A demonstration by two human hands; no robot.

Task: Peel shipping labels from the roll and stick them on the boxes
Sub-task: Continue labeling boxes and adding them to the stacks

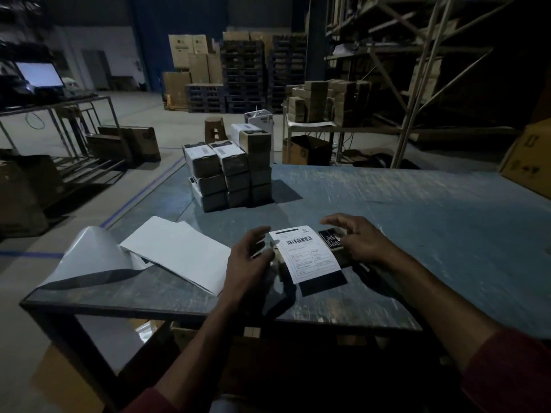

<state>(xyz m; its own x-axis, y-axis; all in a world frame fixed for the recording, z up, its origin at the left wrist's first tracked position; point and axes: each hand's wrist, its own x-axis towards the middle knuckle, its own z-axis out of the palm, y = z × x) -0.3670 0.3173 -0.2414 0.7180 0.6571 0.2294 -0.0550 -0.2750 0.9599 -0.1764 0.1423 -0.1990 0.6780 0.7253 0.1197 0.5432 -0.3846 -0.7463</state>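
A white shipping label (307, 253) with a barcode lies over a small dark box (334, 241) on the blue-grey table (417, 222), its lower end hanging past the box. My left hand (249, 257) is at the label's left edge, fingers loosely curled against the box side. My right hand (354, 236) hovers over the box's right end with fingers spread. White label sheets (179, 251) lie to the left, and a peeled backing sheet (86, 257) curls off the table corner.
A stack of small boxes (229, 174), several with white labels on top, stands at the table's far left. A large cardboard box (530, 159) sits at the right edge. Shelving, pallets and cartons fill the dim warehouse behind.
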